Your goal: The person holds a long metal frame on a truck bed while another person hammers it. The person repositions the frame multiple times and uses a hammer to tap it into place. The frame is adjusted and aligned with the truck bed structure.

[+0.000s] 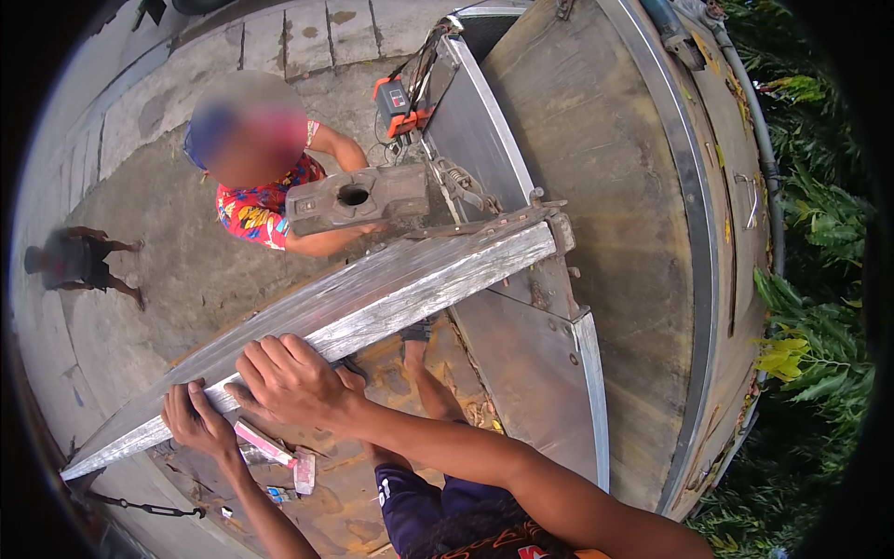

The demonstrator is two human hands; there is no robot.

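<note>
A long panel with a silver metal edge [438, 281], looking like a truck's tailgate, runs slantwise from lower left to a hinged corner at right. My left hand [197, 421] has its fingers closed over the near edge, toward the panel's left end. Farther right along that edge, my right hand [291, 380] grips it with curled fingers. Across the panel, a person in a red patterned shirt [256, 210] supports a worn brown block-like part [391, 194] with a round hole in its top. That part is close to the panel's far side.
An orange and grey box-shaped machine [395, 104] with cables hangs at the metal side wall [480, 112]. A wide, stained metal bed [596, 186] curves along the right. Pink-and-white packages [265, 442] lie below my hands. A chain [149, 505] hangs lower left; another person [84, 261] stands far left.
</note>
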